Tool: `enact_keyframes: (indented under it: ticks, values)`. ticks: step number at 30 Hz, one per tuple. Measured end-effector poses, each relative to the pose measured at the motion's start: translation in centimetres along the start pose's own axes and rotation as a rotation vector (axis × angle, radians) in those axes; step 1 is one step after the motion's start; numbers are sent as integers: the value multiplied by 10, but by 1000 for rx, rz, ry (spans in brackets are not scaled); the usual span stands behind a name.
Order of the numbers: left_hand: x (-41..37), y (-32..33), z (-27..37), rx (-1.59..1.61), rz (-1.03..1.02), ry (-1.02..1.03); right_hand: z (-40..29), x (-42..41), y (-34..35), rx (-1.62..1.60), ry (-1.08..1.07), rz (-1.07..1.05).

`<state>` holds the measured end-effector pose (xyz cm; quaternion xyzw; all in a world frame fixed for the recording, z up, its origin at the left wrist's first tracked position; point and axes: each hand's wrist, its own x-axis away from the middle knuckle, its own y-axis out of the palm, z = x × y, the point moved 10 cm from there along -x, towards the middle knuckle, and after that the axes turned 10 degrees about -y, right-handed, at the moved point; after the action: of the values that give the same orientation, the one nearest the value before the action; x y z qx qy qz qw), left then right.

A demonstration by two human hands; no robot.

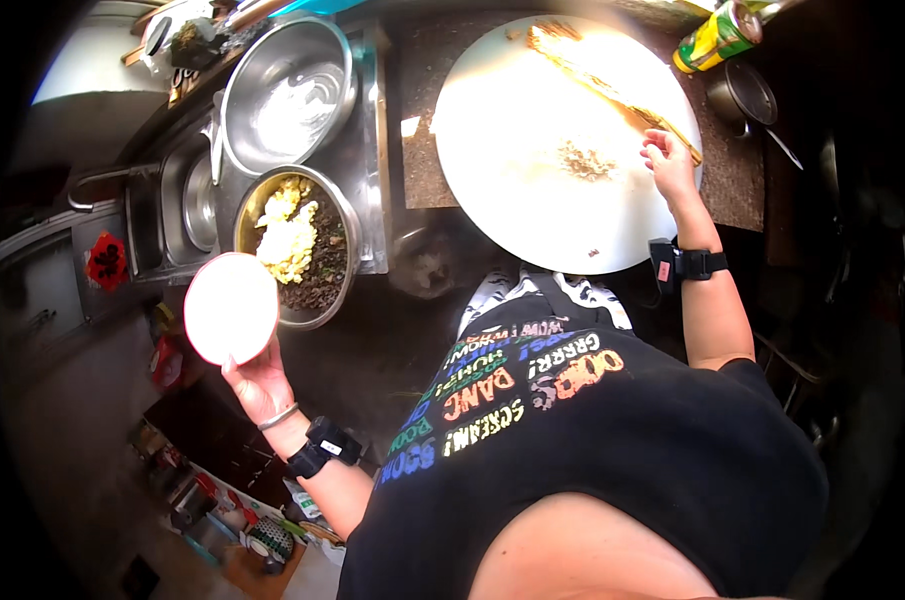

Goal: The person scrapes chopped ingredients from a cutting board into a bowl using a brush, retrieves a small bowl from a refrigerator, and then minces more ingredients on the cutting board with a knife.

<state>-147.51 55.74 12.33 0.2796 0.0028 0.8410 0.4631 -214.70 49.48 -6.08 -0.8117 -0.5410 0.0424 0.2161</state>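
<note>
My left hand grips the edge of a round white dish with a pink rim, thumb on its near side. Glare hides any detail on its pale face. The dish partly covers a metal bowl of dark chopped filling and yellow scrambled egg-like pieces. Over the right side of a large round white board, my right hand has loosely bent fingers beside a long straw-coloured brush. Whether it grips the brush is unclear. Pale crumbs lie mid-board.
A large empty steel basin stands behind the filling bowl on a metal counter. Farther left is a sink with a faucet. A green-yellow can and a small handled pot stand right of the board.
</note>
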Motion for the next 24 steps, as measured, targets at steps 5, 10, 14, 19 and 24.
enact_keyframes:
  ticks: [5,10,14,19,24]
  values:
    - [-4,1,0,-39,39,28,23,11,-3,-61,13,42]
    - [8,43,4,5,-98,34,18,-4,-31,130,-193,206]
    - [26,81,-14,32,-240,-8,10,-24,-42,296,-213,248]
    - [35,139,-54,8,-372,-122,1,-27,-56,526,-224,296]
    - [42,218,-126,35,-618,-357,-9,-16,-50,628,-280,298]
